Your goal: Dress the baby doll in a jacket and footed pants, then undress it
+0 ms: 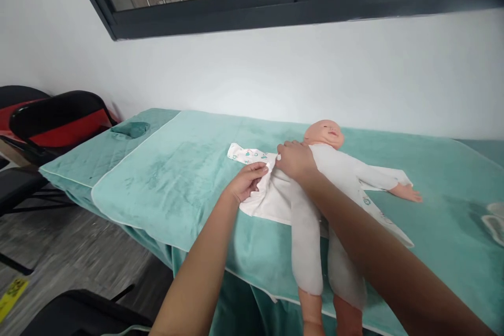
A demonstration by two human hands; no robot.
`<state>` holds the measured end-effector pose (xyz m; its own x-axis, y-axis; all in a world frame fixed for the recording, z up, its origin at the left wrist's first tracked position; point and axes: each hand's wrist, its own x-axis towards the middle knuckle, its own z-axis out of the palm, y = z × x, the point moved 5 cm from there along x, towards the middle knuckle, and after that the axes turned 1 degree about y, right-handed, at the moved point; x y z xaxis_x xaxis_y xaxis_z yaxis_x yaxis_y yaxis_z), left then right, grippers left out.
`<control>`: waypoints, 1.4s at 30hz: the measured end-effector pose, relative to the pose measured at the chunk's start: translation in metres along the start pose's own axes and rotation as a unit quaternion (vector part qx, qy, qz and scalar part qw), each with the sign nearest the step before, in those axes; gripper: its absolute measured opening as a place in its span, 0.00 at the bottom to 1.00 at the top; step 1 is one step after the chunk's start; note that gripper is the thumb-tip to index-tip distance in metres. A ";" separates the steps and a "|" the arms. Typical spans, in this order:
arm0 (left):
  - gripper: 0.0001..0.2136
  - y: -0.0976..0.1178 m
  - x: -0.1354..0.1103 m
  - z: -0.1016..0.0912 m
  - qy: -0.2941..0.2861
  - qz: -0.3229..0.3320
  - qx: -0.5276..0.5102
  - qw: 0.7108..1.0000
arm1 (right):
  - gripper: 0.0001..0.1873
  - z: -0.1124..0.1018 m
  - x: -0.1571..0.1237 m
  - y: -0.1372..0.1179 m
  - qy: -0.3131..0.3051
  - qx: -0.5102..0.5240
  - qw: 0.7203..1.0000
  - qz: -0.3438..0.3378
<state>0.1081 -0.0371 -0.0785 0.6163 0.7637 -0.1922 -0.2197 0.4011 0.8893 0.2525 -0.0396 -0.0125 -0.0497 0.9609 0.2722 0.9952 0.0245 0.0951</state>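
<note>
Left hand (248,178) pinches white garment (268,202) edge; right hand (295,160), just beside that grip, closed on the same garment at doll (325,134) shoulder.

A padded bed (66,168) runs from nine o'clock to three under a teal towel (177,184). At centre a white printed garment (246,155) lies spread, with a baby doll (334,168) face-up on it, head toward twelve. A pale cloth (496,220) lies at three.

Teal towel (177,178) covers bed (79,165) under grip (275,165). Black-red chairs (59,121) far left of grip. Dark-framed window (275,5) above, white wall (354,73) behind. Grey floor (79,252) lower left.
</note>
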 end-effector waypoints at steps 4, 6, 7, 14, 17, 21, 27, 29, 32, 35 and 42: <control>0.18 -0.018 0.007 0.030 -0.075 0.000 -0.096 0.993 | 0.14 -0.003 0.003 -0.003 -0.014 0.001 1.000 -0.015; 0.18 -0.021 0.011 0.034 -0.069 0.021 -0.149 0.986 | 0.14 -0.009 0.001 -0.001 -0.012 0.053 0.998 -0.022; 0.17 -0.020 0.013 0.032 -0.052 0.033 -0.172 0.983 | 0.13 -0.015 -0.003 0.004 0.005 0.098 0.995 -0.017; 0.15 -0.017 0.015 0.020 0.006 0.066 -0.196 0.978 | 0.15 -0.028 -0.109 0.113 0.271 0.252 0.858 0.356; 0.15 -0.017 0.012 0.024 0.003 0.061 -0.168 0.984 | 0.20 0.005 -0.139 0.146 0.192 0.284 0.835 0.430; 0.13 -0.007 0.012 0.034 0.040 0.070 -0.082 0.993 | 0.19 0.026 -0.144 0.158 0.173 0.306 0.826 0.440; 0.06 0.028 0.029 0.087 0.069 0.107 0.105 0.986 | 0.16 0.030 -0.142 0.154 0.212 0.390 0.777 0.446; 0.05 0.035 0.037 0.110 0.054 0.110 0.146 0.982 | 0.15 0.030 -0.141 0.150 0.232 0.446 0.757 0.417; 0.04 0.042 0.043 0.131 0.064 0.124 0.198 0.970 | 0.14 0.032 -0.137 0.146 0.227 0.514 0.737 0.375; 0.05 0.045 0.037 0.134 0.082 0.135 0.231 0.960 | 0.16 0.033 -0.136 0.144 0.216 0.546 0.727 0.357; 0.15 0.016 -0.037 0.101 0.137 0.176 0.292 0.930 | 0.16 0.037 -0.135 0.143 0.214 0.576 0.703 0.358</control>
<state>0.1580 -0.1097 -0.0151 0.3510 0.9278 0.1266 0.1250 -0.1804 0.9756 0.4042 -0.1560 -0.0712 0.7231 0.6759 0.1423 0.1735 0.0216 -0.9846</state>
